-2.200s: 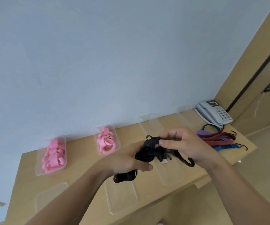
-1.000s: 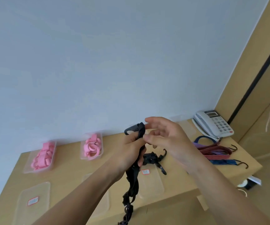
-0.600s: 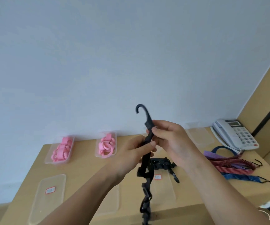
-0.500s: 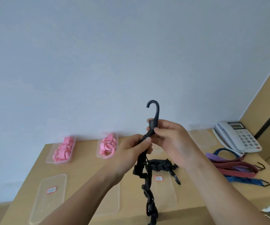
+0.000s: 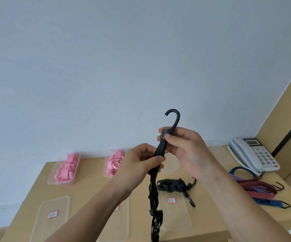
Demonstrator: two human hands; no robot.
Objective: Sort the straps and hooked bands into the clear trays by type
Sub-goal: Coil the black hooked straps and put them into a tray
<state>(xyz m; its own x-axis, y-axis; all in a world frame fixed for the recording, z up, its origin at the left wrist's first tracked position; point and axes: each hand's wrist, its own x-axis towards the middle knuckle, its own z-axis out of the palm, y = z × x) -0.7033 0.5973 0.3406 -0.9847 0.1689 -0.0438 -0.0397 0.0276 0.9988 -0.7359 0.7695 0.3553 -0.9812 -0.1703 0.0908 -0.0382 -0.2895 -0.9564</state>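
**Bunched black band now drawn out straight, hook up**

A moment ago the black perforated rubber band point(image 5: 160, 151) was a tangled wad cupped low between both hands. Now it is lifted well above the desk point(image 5: 92, 187) and pulled out to its length. Its curved plastic hook point(image 5: 175, 117) points upward, and the rest hangs down past the desk's front edge and out of view.

The right hand point(image 5: 188, 154) pinches the ribbed collar just under the hook between thumb and fingers. The left hand point(image 5: 139, 165) is close below it, with thumb and fingers clamped on the strap.

With the band untangled, its type is plain. It looks the same as the second black hooked band point(image 5: 172, 185), which lies coiled in the labelled clear plastic tray point(image 5: 176, 219) near the middle of the front edge. That tray is probably where this one goes, and it will likely need folding first because it is long.

Along the back edge, toward the left corner, two trays already hold pink loop straps point(image 5: 66, 169). By the right edge, in front of the white desk telephone point(image 5: 254, 154), a pile of red, blue and purple hooked bands point(image 5: 256, 187) still lies unsorted on the bare desk.
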